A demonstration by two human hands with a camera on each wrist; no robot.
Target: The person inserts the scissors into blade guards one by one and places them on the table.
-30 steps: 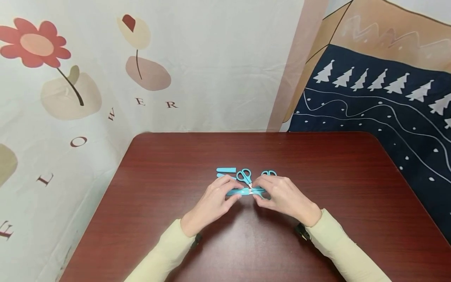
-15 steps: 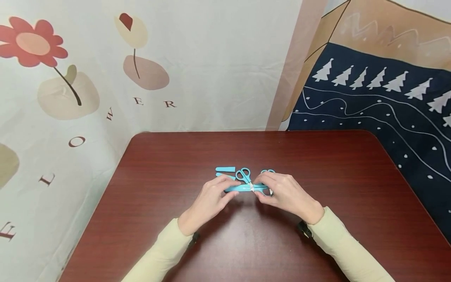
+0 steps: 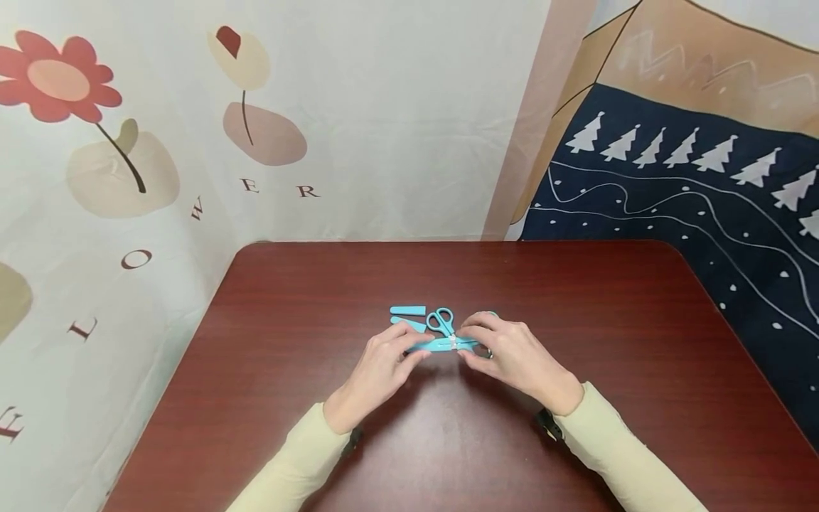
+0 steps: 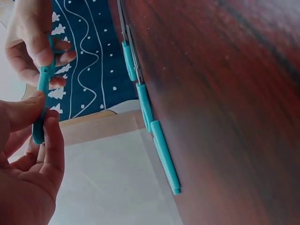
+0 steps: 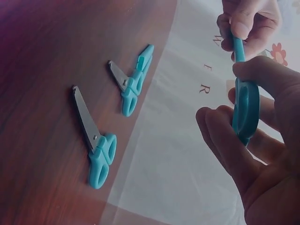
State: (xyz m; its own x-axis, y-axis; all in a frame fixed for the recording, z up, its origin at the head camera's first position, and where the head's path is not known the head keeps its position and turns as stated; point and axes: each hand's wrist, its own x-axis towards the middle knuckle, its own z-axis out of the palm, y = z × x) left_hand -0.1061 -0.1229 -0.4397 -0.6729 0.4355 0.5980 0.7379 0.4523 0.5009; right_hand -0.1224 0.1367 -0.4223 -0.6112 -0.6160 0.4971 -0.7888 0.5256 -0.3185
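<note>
Above the table, both hands hold one pair of light-blue scissors [image 5: 247,110] level, its blades inside a blue blade cover [image 3: 439,345]. My left hand [image 3: 377,361] pinches the cover between thumb and fingers. On the other side, my right hand [image 3: 515,352] grips the handle loops, with thumb and fingers on either side of them. Parts of the handle are hidden by the right fingers. A second pair of scissors [image 5: 129,86] lies on the table behind the held pair. Behind the right hand lies a third pair [image 5: 99,157], bare-bladed, mostly hidden in the head view.
Two loose blue blade covers, a far one [image 3: 408,310] and a near one [image 3: 409,324], lie beyond the left hand. The dark red wooden table [image 3: 320,284] ends at a back edge against a printed cloth [image 3: 397,142].
Both hands keep their grip on the scissors and cover, which have shifted only slightly. The right hand now hides more of the pair behind it. The head view has moved a little.
</note>
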